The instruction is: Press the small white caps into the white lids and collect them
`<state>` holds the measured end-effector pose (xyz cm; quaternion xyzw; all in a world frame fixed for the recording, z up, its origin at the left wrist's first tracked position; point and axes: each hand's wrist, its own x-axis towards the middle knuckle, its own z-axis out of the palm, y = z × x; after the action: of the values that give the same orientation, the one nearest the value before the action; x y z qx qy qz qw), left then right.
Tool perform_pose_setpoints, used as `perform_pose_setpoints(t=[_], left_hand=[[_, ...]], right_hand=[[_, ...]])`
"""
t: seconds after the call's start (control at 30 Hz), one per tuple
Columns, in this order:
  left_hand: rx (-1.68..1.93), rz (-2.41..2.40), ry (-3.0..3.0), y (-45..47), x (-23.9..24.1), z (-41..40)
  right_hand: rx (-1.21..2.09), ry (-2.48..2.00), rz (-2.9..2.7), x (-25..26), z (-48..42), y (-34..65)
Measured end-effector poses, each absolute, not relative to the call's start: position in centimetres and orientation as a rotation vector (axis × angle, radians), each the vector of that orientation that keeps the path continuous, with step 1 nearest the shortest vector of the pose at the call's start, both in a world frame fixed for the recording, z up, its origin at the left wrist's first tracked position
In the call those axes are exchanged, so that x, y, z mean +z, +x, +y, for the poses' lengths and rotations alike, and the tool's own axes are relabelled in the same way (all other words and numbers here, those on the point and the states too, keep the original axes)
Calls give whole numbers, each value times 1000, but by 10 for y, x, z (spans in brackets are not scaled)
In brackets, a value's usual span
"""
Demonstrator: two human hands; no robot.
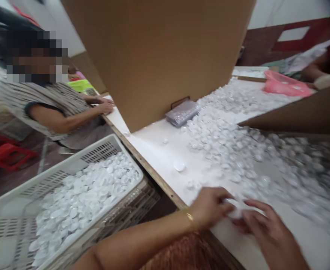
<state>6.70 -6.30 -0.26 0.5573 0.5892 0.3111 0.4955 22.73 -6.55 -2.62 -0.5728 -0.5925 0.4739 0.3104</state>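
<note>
My left hand [209, 206] and my right hand [268, 230] meet at the near edge of the white table [159, 153]. Both are pinched round a small white plastic cap [236, 212] held between them; motion blurs the fingers. A large heap of white caps [238, 142] spreads over the table just beyond my hands. A single loose cap [179, 166] lies apart on the bare table top.
A white slotted crate [18, 202] half full of caps stands lower left, beside the table. A tall cardboard box [159, 56] stands on the table, with a grey packet [182, 112] at its foot. A seated person [55, 108] rests hands on the far edge. A pink basket [285, 85] lies far right.
</note>
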Motion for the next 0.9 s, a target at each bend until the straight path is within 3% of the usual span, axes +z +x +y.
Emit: perform_pose_setpoints(t=[0.1, 0.3, 0.47, 0.9], left_hand=[[776, 1583, 1118, 21, 4, -68], [928, 1922, 1084, -53, 11, -62], [829, 1808, 1064, -35, 6, -59], [569, 1703, 1031, -19, 1, -48]], right_hand=[[1328, -1350, -1799, -13, -65, 203], [711, -1069, -2329, -8, -68, 172], [303, -976, -2459, -12, -65, 161], [33, -807, -2548, -26, -52, 142]])
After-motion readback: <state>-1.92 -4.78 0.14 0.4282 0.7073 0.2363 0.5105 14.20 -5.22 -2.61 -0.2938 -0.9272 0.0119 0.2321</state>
